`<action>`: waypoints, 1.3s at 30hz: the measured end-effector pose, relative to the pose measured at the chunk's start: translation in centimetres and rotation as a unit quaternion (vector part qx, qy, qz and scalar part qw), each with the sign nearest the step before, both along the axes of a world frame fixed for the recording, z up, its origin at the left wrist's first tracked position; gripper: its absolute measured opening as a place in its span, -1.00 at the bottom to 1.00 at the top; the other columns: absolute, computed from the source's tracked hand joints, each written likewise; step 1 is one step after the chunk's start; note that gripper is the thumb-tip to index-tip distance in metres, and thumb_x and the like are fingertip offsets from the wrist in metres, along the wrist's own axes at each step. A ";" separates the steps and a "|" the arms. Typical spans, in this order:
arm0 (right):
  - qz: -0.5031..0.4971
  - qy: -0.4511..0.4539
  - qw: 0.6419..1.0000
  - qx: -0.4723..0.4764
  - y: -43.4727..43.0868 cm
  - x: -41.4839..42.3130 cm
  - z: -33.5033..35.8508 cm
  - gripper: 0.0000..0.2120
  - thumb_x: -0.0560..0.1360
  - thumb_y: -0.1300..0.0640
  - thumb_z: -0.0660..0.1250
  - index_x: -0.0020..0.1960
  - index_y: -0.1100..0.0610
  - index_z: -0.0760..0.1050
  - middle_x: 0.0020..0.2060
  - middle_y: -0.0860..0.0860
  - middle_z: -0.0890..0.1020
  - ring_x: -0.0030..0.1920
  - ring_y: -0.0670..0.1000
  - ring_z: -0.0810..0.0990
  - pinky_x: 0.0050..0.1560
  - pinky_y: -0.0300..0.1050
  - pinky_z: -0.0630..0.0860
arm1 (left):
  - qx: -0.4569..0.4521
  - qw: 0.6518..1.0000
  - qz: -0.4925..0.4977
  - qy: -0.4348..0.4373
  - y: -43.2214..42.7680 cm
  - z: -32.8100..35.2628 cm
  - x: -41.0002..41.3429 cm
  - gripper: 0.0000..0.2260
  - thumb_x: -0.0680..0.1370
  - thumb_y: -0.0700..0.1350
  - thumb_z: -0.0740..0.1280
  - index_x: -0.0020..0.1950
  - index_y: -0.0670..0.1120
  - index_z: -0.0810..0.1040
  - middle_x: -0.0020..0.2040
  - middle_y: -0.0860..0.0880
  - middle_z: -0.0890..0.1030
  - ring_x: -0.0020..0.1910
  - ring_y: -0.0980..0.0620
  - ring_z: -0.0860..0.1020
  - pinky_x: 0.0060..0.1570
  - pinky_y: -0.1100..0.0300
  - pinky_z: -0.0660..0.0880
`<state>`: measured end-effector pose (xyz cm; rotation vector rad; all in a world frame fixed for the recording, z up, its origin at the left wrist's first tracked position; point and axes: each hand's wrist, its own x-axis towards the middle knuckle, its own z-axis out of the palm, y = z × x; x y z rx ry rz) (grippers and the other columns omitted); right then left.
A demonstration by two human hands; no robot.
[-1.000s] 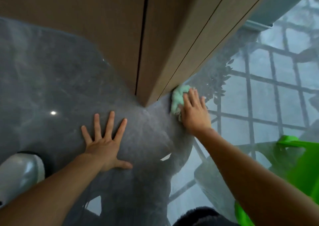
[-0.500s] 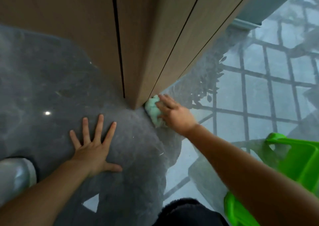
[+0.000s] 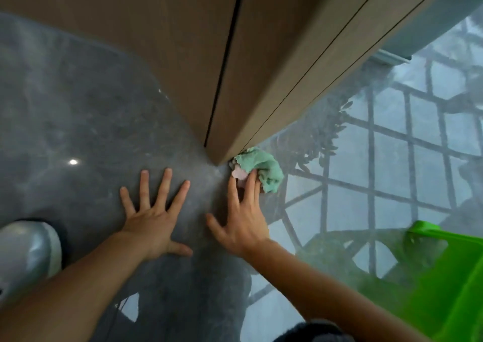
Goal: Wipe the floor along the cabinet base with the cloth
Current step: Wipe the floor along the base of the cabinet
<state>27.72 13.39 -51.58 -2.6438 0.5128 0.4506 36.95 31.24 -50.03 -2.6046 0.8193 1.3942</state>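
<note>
A crumpled mint-green cloth (image 3: 261, 165) with a pale pink patch lies on the glossy dark grey floor (image 3: 78, 111), right against the bottom corner of the brown wooden cabinet (image 3: 235, 54). My right hand (image 3: 241, 216) lies flat with fingers spread just in front of it; only the fingertips touch the cloth's near edge and nothing is gripped. My left hand (image 3: 154, 211) presses flat on the floor to the left, fingers splayed, holding nothing.
A bright green plastic object (image 3: 444, 276) sits at the lower right. A silvery rounded object (image 3: 26, 258) lies at the lower left edge. The floor to the right mirrors a window grid and leaves. A ceiling light glints on the floor at left.
My right hand has let go of the cloth and drawn back towards me, opening flat. The cloth stays at the cabinet corner. My left hand has stayed planted on the floor.
</note>
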 end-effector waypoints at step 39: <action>0.192 0.123 0.971 -0.075 -3.8 2.8 1.7 -0.16 0.41 -0.46 0.12 0.53 -0.05 0.01 0.56 0.08 -0.29 0.50 0.30 -0.34 0.47 0.37 -0.13 | -0.083 0.992 0.055 -0.078 3.8 -0.2 0.3 0.28 0.09 0.60 0.27 0.43 0.21 -0.56 0.47 -0.02 -0.62 0.49 -0.27 -0.50 0.40 -0.51 -0.28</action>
